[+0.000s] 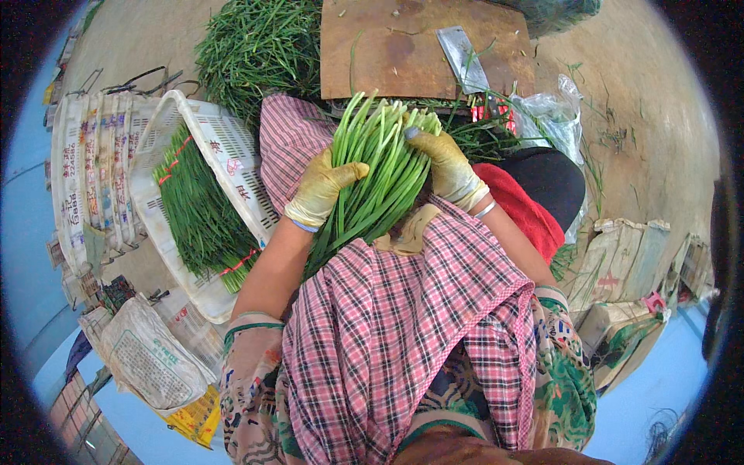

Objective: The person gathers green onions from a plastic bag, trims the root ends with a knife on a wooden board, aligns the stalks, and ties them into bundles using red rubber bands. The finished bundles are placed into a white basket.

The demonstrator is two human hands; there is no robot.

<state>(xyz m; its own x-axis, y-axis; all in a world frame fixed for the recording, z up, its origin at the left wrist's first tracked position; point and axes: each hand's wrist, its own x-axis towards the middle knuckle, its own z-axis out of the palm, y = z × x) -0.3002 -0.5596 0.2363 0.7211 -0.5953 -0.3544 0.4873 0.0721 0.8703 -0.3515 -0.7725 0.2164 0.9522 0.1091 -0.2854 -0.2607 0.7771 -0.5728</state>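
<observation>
Both my hands wear thin yellowish gloves and hold one loose bunch of green garlic chives (381,163), its pale stem ends pointing away from me. My left hand (325,186) grips the bunch at its left side, thumb lying across the stalks. Around the right side, near the stem ends, closes my right hand (444,163), with a grey covering on one fingertip. The leaves hang down over the pink checked apron (360,325). Beyond the bunch, a cleaver (463,58) lies on a brown board (378,52).
At left, a white plastic basket (203,139) holds chives tied with red bands (209,221). A heap of loose greens (256,52) lies beside the board. Clear plastic bags (552,116) are right of it, near a red cloth (520,209). Stacked white crates (96,174) stand far left.
</observation>
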